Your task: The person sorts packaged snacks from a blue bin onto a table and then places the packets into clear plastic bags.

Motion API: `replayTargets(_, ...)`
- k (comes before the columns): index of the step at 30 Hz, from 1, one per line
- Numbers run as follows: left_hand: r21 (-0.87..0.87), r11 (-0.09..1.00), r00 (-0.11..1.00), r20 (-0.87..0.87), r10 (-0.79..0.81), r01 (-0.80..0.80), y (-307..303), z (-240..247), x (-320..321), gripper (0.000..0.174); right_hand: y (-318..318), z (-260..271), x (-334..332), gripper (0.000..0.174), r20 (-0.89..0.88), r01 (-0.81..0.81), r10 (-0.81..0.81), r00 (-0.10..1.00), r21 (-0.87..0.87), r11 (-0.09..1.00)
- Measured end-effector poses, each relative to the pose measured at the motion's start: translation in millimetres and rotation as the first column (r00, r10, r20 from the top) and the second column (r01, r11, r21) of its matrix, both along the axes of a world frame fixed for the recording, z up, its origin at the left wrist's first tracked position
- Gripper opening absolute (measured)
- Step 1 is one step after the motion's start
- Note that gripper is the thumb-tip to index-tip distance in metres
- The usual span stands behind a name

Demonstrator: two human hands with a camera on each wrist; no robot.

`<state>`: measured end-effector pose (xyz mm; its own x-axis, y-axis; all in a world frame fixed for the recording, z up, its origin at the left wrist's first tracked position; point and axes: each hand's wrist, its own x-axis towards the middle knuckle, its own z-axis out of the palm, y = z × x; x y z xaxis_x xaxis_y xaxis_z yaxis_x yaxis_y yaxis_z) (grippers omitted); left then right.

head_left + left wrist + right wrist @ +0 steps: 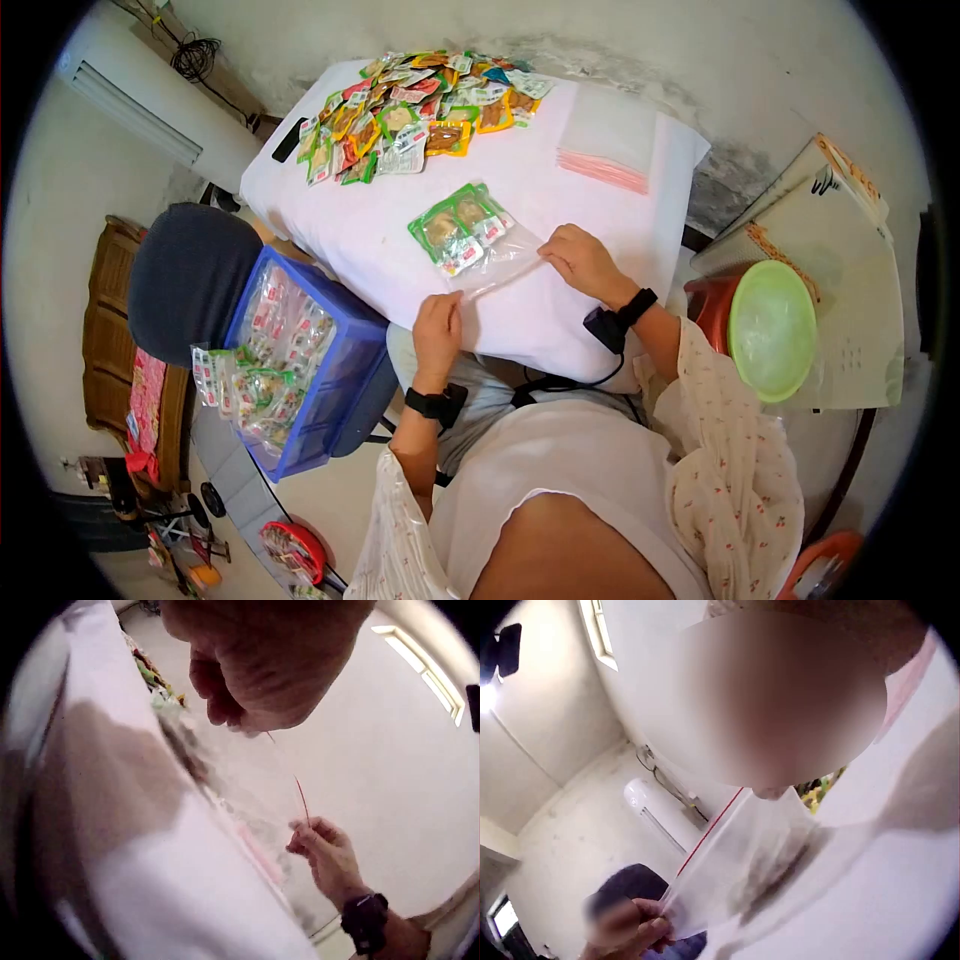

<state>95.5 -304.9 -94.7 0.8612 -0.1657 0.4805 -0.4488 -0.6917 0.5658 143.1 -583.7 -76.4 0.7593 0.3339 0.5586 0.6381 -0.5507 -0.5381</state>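
I saw left hand (437, 335) and right hand (582, 266), fingers pinching mouth of clear bag (508, 262), snack packets (445, 232) inside; packet pile (400, 118) lay beyond bag, blue crate (350, 345) left of it.

In the right wrist view, blur hides most of the right hand (780, 705) and smears the bagged packets (774, 874)

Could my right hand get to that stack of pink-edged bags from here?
Likely yes. Only white cloth seems to lie between your right hand and the stack of bags, though that hand pinches the red-striped bag and might need to let go.
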Motion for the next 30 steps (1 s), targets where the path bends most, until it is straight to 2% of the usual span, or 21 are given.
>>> replayTargets(2,-0.179,0.981,0.997,-0.053,0.064,-0.072,-3,29,2,0.013,-4,23,-2,0.003,-0.004,0.002,-0.002,1.0,0.017,1.0)
replayTargets(3,-0.18,0.981,0.997,-0.051,0.062,-0.07,-3,42,6,0.013,-5,34,-2,0.004,-0.008,0.001,0.0,1.0,0.033,0.999)
replayTargets(4,-0.229,0.97,0.997,-0.027,0.074,-0.078,-3,53,11,0.011,-6,45,-1,0.004,-0.004,0.002,-0.002,1.0,0.033,0.999)
replayTargets(6,-0.313,0.947,0.996,0.041,0.085,-0.067,-4,74,22,0.008,-6,66,2,0.005,-0.015,-0.007,0.01,1.0,0.207,0.978)
replayTargets(7,-0.348,0.936,0.993,0.085,0.082,-0.048,-4,82,28,0.007,-7,78,5,0.005,-0.007,-0.006,0.007,1.0,0.206,0.979)
replayTargets(8,-0.453,0.891,0.996,0.055,0.063,-0.031,-4,88,35,0.007,-8,89,8,0.005,-0.049,-0.002,0.016,0.999,0.26,0.966)
replayTargets(9,-0.468,0.883,0.997,0.031,0.067,-0.045,-4,99,39,0.008,-9,99,11,0.006,-0.091,0.002,0.027,0.995,0.313,0.95)
replayTargets(11,-0.63,0.777,1.0,-0.027,-0.013,-0.007,-11,122,40,0.01,-12,116,12,0.008,-0.101,-0.006,0.044,0.994,0.355,0.935)
replayTargets(13,-0.667,0.745,0.998,-0.035,-0.046,0.011,-16,139,38,0.011,-13,131,12,0.011,-0.248,0.057,0.069,0.966,0.469,0.882)
replayTargets(14,-0.7,0.714,0.996,-0.048,-0.081,0.025,-17,143,39,0.012,-15,131,15,0.014,-0.274,0.037,0.128,0.953,0.525,0.85)
replayTargets(15,-0.701,0.712,0.996,-0.043,-0.082,0.028,-17,143,41,0.012,-17,131,17,0.014,-0.27,0.035,0.127,0.954,0.523,0.852)
replayTargets(17,-0.719,0.695,0.976,-0.156,-0.149,-0.009,-14,134,47,0.012,-22,127,19,0.014,-0.395,0.08,0.172,0.902,0.545,0.834)
replayTargets(20,-0.736,0.677,0.964,-0.189,-0.186,-0.014,-15,119,52,0.013,-28,110,24,0.015,-0.462,0.119,0.178,0.869,0.544,0.831)
replayTargets(22,-0.743,0.668,0.952,-0.23,-0.2,-0.039,-19,120,48,0.013,-29,112,21,0.015,-0.447,0.121,0.164,0.879,0.543,0.831)
replayTargets(27,-0.741,0.672,0.961,-0.199,-0.191,-0.02,-25,127,37,0.011,-35,120,4,0.014,-0.389,0.102,0.126,0.912,0.513,0.852)
replayTargets(30,-0.74,0.673,0.96,-0.192,-0.203,-0.006,-33,116,27,0.012,-42,104,-6,0.013,-0.316,0.103,0.037,0.948,0.416,0.903)
